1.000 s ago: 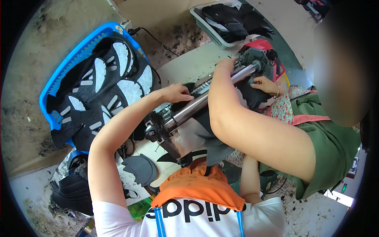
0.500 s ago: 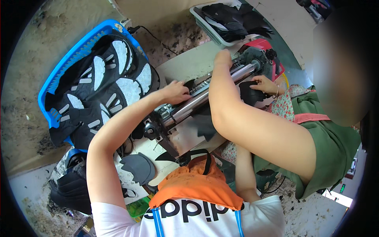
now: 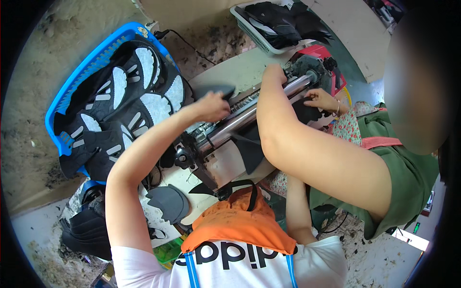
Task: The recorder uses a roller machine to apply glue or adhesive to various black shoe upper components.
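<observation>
My left hand (image 3: 212,106) is closed on a flat dark grey piece of sheet material (image 3: 211,90), held above the left part of a machine with long shiny metal rollers (image 3: 249,113). My right forearm (image 3: 298,206) runs up under a co-worker's arm, which hides my right hand. In front of the rollers hangs a dark sheet piece (image 3: 248,151). One co-worker's hand (image 3: 274,73) is behind the rollers near their far end; the other (image 3: 321,100) touches a black piece (image 3: 307,111) at the machine's right side.
At left, a blue basket (image 3: 67,86) holds black pieces with white patches. A pale basket (image 3: 257,38) of black pieces stands at the back. Grey scalloped pieces (image 3: 168,204) lie on the table near my left arm. Stacked black pieces (image 3: 89,235) sit at lower left.
My left hand has lifted slightly off the rollers, and a dark grey sheet piece now shows in it. The dark piece in front of the rollers has shifted. The co-worker's hands moved a little.
</observation>
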### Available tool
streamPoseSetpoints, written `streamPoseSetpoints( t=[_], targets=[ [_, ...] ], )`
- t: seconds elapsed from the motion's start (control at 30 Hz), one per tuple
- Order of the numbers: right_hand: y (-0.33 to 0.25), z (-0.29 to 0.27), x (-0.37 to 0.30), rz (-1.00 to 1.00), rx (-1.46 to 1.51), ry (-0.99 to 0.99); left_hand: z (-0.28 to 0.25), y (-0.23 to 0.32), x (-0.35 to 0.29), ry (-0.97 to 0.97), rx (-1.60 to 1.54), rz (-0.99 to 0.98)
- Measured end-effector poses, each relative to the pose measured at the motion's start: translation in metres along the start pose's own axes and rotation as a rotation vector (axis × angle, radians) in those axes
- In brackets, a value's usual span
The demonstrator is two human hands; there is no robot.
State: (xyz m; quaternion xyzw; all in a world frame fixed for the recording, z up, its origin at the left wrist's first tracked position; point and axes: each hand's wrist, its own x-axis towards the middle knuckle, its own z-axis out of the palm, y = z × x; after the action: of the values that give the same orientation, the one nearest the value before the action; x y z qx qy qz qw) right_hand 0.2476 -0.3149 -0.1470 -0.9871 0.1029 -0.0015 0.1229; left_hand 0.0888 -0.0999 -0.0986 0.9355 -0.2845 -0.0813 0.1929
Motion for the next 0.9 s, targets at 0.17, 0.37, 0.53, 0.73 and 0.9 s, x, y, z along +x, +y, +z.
streamPoseSetpoints(
  t=[0.17, 0.37, 0.53, 0.73, 0.9],
  targets=[
    [0.056, -0.010, 0.031, 0.085, -0.086, 0.028, -0.014, 0.000, 0.045, -0.075, -0.478, -0.001],
    [0.071, 0.017, -0.071, -0.032, 0.131, -0.006, -0.087, -0.007, 0.018, 0.322, 0.068, -0.241],
    [0.118, 0.002, -0.197, -0.074, 0.361, 0.040, -0.009, 0.008, 0.027, -0.032, -0.092, 0.012],
    [0.128, -0.057, -0.326, 0.203, 0.946, -0.646, -0.013, -0.012, 0.024, -0.018, -0.354, -0.213],
    [0.103, 0.043, -0.371, -0.590, 0.342, -0.628, -0.085, 0.020, -0.033, 0.646, -0.352, -0.022]
  ],
)
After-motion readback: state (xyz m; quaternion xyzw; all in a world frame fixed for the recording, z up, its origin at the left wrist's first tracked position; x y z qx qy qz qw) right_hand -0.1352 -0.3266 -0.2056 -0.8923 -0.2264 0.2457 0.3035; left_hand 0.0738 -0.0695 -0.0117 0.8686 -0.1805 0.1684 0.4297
